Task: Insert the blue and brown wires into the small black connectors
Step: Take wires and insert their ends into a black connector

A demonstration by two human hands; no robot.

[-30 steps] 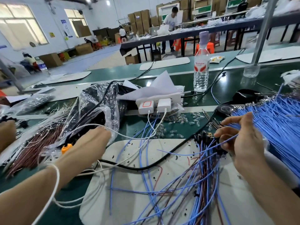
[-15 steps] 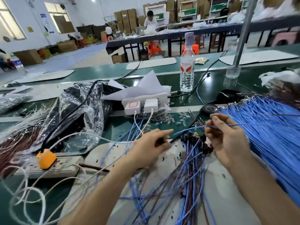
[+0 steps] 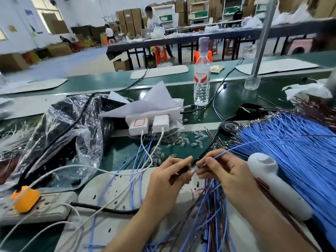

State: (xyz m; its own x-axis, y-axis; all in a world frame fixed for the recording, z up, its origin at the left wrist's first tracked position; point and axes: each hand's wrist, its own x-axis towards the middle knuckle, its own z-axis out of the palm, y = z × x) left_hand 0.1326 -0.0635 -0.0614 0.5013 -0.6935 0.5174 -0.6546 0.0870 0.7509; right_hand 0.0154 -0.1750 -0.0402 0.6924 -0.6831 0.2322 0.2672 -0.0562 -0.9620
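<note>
The hands have closed in on each other: half a second ago there was a gap between them, and now the left hand (image 3: 169, 179) and right hand (image 3: 223, 171) meet fingertip to fingertip above the white pad (image 3: 116, 188), at the near edge of the desk (image 3: 123, 151). The left hand pinches a small black connector (image 3: 183, 170) between thumb and curled fingers, and only a dark sliver of it shows. The right hand pinches a single blue wire (image 3: 234, 150) between thumb and forefinger, just behind its tip, with the other fingers folded under. The wire's tail runs up and right toward the big blue bundle (image 3: 300, 142). The tip sits right at the connector, but I cannot tell whether it is already in the socket. That wire looks thin, light and limp. Held far back it would likely buckle instead of pushing in, so the grip close behind the tip looks right. The connector looks rigid but tiny and easy to fumble, so it is best held by its sides with the opening left clear. A brown bundle (image 3: 320, 110) lies beyond the blue one, and a heap of blue and brown wires (image 3: 214, 206) lies on the pad under the right wrist. A white tool (image 3: 272, 182) rests just beside the right forearm.
</note>
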